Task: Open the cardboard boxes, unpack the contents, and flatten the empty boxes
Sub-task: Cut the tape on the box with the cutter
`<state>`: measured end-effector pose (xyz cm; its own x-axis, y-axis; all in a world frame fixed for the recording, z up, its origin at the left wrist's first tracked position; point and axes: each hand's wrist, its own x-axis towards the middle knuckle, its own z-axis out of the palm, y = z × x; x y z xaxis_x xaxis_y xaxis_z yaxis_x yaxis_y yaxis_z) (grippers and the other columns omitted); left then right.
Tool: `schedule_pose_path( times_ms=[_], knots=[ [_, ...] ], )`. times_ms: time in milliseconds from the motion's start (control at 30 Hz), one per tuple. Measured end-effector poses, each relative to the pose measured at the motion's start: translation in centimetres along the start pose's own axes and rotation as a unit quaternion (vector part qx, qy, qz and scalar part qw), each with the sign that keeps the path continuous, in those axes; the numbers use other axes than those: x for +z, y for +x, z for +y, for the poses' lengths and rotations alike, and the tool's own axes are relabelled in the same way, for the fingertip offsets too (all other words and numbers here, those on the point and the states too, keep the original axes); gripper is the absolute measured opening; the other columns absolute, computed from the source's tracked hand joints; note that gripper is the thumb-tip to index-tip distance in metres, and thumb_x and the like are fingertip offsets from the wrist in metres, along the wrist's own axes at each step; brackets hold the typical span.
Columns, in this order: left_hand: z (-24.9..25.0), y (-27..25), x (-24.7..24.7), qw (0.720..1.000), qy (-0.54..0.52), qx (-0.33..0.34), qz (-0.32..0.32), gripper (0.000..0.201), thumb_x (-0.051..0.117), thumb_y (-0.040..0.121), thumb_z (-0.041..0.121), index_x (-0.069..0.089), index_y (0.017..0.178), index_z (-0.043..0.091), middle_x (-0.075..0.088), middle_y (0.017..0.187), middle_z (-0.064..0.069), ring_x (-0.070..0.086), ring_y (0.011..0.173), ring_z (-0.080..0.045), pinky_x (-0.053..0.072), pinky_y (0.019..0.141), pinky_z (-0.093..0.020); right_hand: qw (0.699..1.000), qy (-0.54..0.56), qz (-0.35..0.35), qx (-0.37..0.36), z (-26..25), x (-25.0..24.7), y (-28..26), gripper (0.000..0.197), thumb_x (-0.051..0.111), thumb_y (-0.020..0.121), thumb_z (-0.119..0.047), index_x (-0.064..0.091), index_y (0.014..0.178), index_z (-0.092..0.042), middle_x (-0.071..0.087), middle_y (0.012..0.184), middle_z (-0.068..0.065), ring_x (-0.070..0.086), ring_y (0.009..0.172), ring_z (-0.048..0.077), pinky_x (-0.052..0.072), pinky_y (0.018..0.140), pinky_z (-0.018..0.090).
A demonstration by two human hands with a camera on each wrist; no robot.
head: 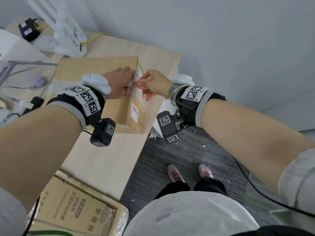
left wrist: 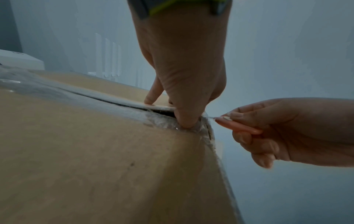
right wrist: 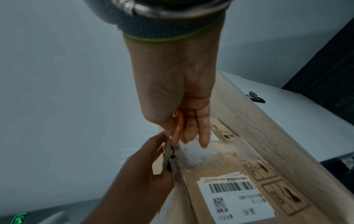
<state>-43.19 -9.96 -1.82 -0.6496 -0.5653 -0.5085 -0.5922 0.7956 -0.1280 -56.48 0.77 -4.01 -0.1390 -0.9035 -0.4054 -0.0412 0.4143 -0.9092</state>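
Observation:
A brown cardboard box [head: 88,68] taped along its top seam lies on the wooden table [head: 109,160]. My left hand [head: 119,82] rests on the box top at its right edge. In the left wrist view its thumb presses the crinkled clear tape [left wrist: 157,119] at the seam's end, and a finger holds down the far flap. My right hand [head: 154,80] grips pink-handled scissors [head: 142,83] beside that edge. The blade tip meets the tape at the box corner [left wrist: 208,117]. A barcode label [right wrist: 235,195] is stuck on the box's side.
A second printed cardboard box [head: 76,206] stands at the table's near left corner. A white router [head: 68,34] and a black device [head: 29,29] sit at the back left. Grey carpet [head: 170,150] and my feet lie to the right of the table edge.

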Motion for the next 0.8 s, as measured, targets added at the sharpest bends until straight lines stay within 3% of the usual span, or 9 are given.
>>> schedule_pose_path(
  times_ms=[133, 233, 333, 433, 533, 600, 667, 733, 800],
  knots=[
    [0.5, -0.1, -0.3, 1.0, 0.0, 0.0, 0.007, 0.073, 0.05, 0.092, 0.009, 0.008, 0.152, 0.007, 0.008, 0.159, -0.014, 0.012, 0.147, -0.029, 0.018, 0.119, -0.043, 0.999, -0.039, 0.027, -0.011, 0.1, 0.0, 0.1, 0.01, 0.046, 0.096, -0.011, 0.052, 0.101, -0.007, 0.063, 0.075, 0.013, 0.058, 0.049, 0.018, 0.059, 0.055, 0.034],
    [0.6, -0.3, -0.5, 1.0, -0.006, -0.002, 0.009, 0.069, 0.049, 0.092, 0.009, 0.013, 0.151, 0.006, 0.013, 0.158, -0.015, 0.019, 0.145, -0.031, 0.023, 0.117, -0.044, 0.999, -0.049, -0.016, -0.006, 0.1, -0.3, -0.1, 0.009, 0.05, 0.096, -0.012, 0.052, 0.103, -0.006, 0.061, 0.071, 0.013, 0.056, 0.047, 0.016, 0.059, 0.053, 0.033],
    [0.7, -0.5, -1.2, 0.999, -0.011, 0.01, 0.031, 0.055, 0.048, 0.091, 0.008, 0.029, 0.143, 0.004, 0.032, 0.149, -0.016, 0.043, 0.13, -0.035, 0.041, 0.102, -0.047, 0.997, -0.068, -0.024, -0.005, 0.0, -0.3, -0.3, 0.013, 0.051, 0.096, -0.012, 0.051, 0.107, -0.005, 0.06, 0.071, 0.013, 0.055, 0.046, 0.017, 0.058, 0.052, 0.032],
    [0.8, -0.9, -1.8, 0.999, -0.016, 0.018, 0.036, 0.05, 0.048, 0.091, 0.007, 0.034, 0.139, 0.005, 0.039, 0.142, -0.013, 0.047, 0.124, -0.033, 0.044, 0.096, -0.045, 0.996, -0.069, -0.065, -0.002, -0.3, 0.4, -0.7, 0.012, 0.052, 0.096, -0.011, 0.052, 0.106, -0.005, 0.062, 0.077, 0.014, 0.058, 0.053, 0.02, 0.059, 0.054, 0.032],
    [0.7, -1.4, -1.6, 0.998, -0.039, 0.026, 0.05, 0.044, 0.05, 0.089, 0.009, 0.039, 0.132, 0.007, 0.047, 0.13, -0.012, 0.055, 0.108, -0.033, 0.048, 0.088, -0.045, 0.988, -0.124, -0.092, -0.002, -0.7, 0.2, -1.6, 0.007, 0.054, 0.095, -0.012, 0.057, 0.094, -0.006, 0.063, 0.072, 0.01, 0.057, 0.043, 0.012, 0.054, 0.05, 0.023],
    [0.3, -2.0, -1.4, 0.996, -0.068, 0.003, 0.062, 0.04, 0.055, 0.087, 0.013, 0.042, 0.124, 0.009, 0.054, 0.118, -0.011, 0.057, 0.092, -0.031, 0.05, 0.078, -0.045, 0.988, -0.154, -0.024, -0.021, -1.4, -0.3, -1.8, 0.011, 0.057, 0.092, -0.015, 0.056, 0.081, -0.013, 0.065, 0.071, 0.004, 0.054, 0.039, 0.007, 0.045, 0.044, 0.016],
    [0.1, -3.0, -1.0, 0.989, -0.121, -0.033, 0.073, 0.047, 0.058, 0.087, 0.014, 0.039, 0.129, 0.008, 0.056, 0.116, -0.013, 0.054, 0.086, -0.029, 0.047, 0.071, -0.041, 0.985, -0.149, 0.072, -0.044, -2.2, -0.4, -1.8, 0.012, 0.059, 0.088, -0.018, 0.052, 0.078, -0.018, 0.067, 0.07, -0.001, 0.056, 0.049, 0.004, 0.039, 0.044, 0.015],
    [0.8, -3.2, -0.6, 0.98, -0.169, -0.05, 0.087, 0.055, 0.06, 0.089, 0.018, 0.034, 0.135, 0.004, 0.053, 0.122, -0.016, 0.052, 0.091, -0.03, 0.043, 0.072, -0.038, 0.981, -0.106, 0.153, -0.059, -2.4, -0.9, -1.7, 0.005, 0.058, 0.085, -0.019, 0.053, 0.084, -0.019, 0.068, 0.069, -0.002, 0.06, 0.064, 0.005, 0.037, 0.048, 0.016],
    [0.7, -3.9, 0.0, 0.971, -0.2, -0.07, 0.115, 0.058, 0.062, 0.089, 0.021, 0.035, 0.136, 0.002, 0.051, 0.126, -0.018, 0.053, 0.104, -0.034, 0.044, 0.08, -0.039, 0.976, -0.108, 0.17, -0.082, -3.0, 0.0, -1.5, 0.007, 0.054, 0.087, -0.021, 0.053, 0.093, -0.017, 0.07, 0.07, -0.001, 0.064, 0.071, 0.01, 0.041, 0.05, 0.015]
  ],
)
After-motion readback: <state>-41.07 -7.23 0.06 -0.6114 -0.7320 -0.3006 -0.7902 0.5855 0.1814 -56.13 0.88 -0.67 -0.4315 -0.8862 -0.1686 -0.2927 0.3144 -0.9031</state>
